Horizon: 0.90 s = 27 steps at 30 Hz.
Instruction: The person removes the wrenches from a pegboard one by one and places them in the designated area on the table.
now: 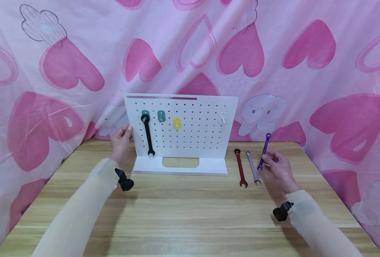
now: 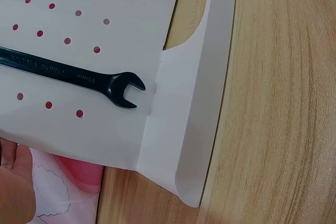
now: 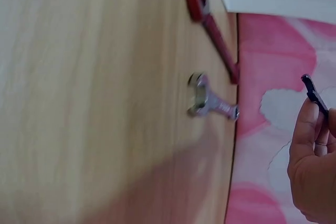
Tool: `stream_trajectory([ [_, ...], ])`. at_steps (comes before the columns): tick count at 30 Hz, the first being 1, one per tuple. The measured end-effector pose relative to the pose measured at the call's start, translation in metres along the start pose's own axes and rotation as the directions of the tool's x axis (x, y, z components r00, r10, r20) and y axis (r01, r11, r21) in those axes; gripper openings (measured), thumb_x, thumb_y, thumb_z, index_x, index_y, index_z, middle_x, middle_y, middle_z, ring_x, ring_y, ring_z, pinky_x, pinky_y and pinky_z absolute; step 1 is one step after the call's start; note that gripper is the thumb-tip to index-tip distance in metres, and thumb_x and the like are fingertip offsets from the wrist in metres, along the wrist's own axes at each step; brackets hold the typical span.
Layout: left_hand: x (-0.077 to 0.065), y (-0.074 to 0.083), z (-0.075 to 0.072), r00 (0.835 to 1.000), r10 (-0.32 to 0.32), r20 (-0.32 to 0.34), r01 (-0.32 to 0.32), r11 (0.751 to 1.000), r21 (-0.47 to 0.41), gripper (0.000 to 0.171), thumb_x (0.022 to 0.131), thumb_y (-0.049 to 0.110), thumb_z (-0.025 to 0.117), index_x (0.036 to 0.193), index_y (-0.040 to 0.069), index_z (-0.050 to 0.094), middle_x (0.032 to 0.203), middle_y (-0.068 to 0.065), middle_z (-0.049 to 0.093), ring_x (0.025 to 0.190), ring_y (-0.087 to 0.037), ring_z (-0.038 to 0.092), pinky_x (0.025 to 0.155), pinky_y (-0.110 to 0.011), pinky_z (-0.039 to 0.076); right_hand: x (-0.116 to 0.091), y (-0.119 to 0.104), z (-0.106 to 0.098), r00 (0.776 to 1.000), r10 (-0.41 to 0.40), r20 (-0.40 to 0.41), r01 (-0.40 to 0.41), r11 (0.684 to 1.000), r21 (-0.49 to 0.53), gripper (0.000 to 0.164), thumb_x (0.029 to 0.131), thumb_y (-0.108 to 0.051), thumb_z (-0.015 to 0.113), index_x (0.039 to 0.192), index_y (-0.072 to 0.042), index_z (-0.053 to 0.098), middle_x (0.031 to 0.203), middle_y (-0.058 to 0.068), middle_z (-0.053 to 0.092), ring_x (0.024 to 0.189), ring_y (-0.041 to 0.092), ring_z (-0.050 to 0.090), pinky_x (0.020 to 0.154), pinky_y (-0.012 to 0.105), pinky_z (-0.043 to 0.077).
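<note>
A: Your grip status?
B: Your right hand (image 1: 279,167) pinches the purple combination wrench (image 1: 265,147) above the tabletop (image 1: 190,210), right of the lavender one (image 1: 252,166); your left hand (image 1: 120,141) grips the white pegboard (image 1: 193,139).

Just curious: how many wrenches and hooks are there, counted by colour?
Black wrench: 1
Red wrench: 1
Silvery wrench: 1
Purple wrench: 1
Green hooks: 2
Yellow hook: 1
Whitish hook: 1
Total: 8 (4 wrenches, 4 hooks)
</note>
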<state>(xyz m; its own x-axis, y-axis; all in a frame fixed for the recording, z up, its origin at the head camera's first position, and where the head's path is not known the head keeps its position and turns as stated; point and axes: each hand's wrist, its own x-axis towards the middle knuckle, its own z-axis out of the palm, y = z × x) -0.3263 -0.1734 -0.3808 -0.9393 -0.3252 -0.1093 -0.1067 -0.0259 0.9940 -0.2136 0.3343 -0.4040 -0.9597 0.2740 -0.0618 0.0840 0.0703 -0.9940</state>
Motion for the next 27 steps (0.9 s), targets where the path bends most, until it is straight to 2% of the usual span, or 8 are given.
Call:
stream_trajectory([
  [2, 0.0, 0.0, 0.0, 1.0, 0.0, -0.001, 0.0, 1.0, 0.007, 0.041, 0.096, 0.037, 0.049, 0.128, 0.014, 0.055, 0.134, -0.005, 0.051, 0.12, -0.017, 0.05, 0.103, -0.027, 0.043, 0.002, 0.004, -0.004, 1.0, 0.007, 0.0, -0.007, 0.999, -0.032, 0.018, 0.095, -0.015, 0.056, 0.112, -0.014, 0.056, 0.088, -0.014, 0.058, 0.081, -0.002, 0.058, 0.073, 0.015, 0.054],
  [5, -0.001, 0.0, 0.0, 1.0, 0.003, -0.002, -0.003, 1.0, 0.011, 0.041, 0.096, 0.038, 0.048, 0.129, 0.014, 0.054, 0.135, -0.005, 0.051, 0.121, -0.017, 0.05, 0.103, -0.027, 0.043, 0.004, 0.008, -0.009, 1.0, 0.001, 0.0, -0.001, 0.995, -0.095, 0.02, 0.095, -0.014, 0.055, 0.115, -0.01, 0.055, 0.087, -0.015, 0.057, 0.08, -0.003, 0.058, 0.073, 0.015, 0.054],
  [10, 0.001, -0.001, 0.0, 1.0, 0.001, -0.007, -0.001, 1.0, -0.011, 0.041, 0.095, 0.039, 0.05, 0.128, 0.014, 0.056, 0.133, -0.004, 0.052, 0.118, -0.016, 0.051, 0.103, -0.028, 0.043, 0.008, 0.014, -0.015, 1.0, -0.029, 0.008, 0.03, 0.974, -0.226, 0.034, 0.096, -0.014, 0.054, 0.123, 0.006, 0.048, 0.082, -0.014, 0.055, 0.075, -0.003, 0.057, 0.072, 0.016, 0.055],
  [13, 0.002, -0.001, 0.001, 1.0, 0.003, -0.011, -0.003, 1.0, -0.022, 0.04, 0.095, 0.037, 0.051, 0.126, 0.013, 0.057, 0.131, -0.004, 0.053, 0.115, -0.015, 0.052, 0.102, -0.027, 0.043, 0.011, 0.017, -0.02, 0.999, -0.025, 0.019, 0.03, 0.953, -0.3, 0.038, 0.097, -0.013, 0.052, 0.125, 0.011, 0.044, 0.08, -0.013, 0.054, 0.072, -0.003, 0.056, 0.068, 0.017, 0.055],
  [20, 0.003, -0.002, 0.001, 1.0, 0.005, -0.014, -0.005, 0.999, -0.043, 0.038, 0.095, 0.036, 0.051, 0.125, 0.013, 0.057, 0.132, -0.005, 0.052, 0.118, -0.017, 0.051, 0.103, -0.029, 0.043, 0.019, 0.026, -0.03, 0.994, 0.087, 0.059, -0.064, 0.946, -0.317, 0.039, 0.096, -0.01, 0.052, 0.127, 0.012, 0.042, 0.08, -0.01, 0.055, 0.07, 0.001, 0.057, 0.064, 0.017, 0.054],
  [27, 0.002, -0.002, 0.001, 1.0, -0.001, -0.013, 0.001, 0.999, -0.037, 0.039, 0.095, 0.036, 0.051, 0.126, 0.013, 0.056, 0.133, -0.005, 0.052, 0.12, -0.017, 0.051, 0.103, -0.028, 0.043, 0.026, 0.034, -0.033, 0.984, 0.167, 0.068, -0.136, 0.935, -0.328, 0.039, 0.096, -0.01, 0.052, 0.127, 0.012, 0.043, 0.077, -0.014, 0.057, 0.068, 0.001, 0.056, 0.062, 0.018, 0.053],
])
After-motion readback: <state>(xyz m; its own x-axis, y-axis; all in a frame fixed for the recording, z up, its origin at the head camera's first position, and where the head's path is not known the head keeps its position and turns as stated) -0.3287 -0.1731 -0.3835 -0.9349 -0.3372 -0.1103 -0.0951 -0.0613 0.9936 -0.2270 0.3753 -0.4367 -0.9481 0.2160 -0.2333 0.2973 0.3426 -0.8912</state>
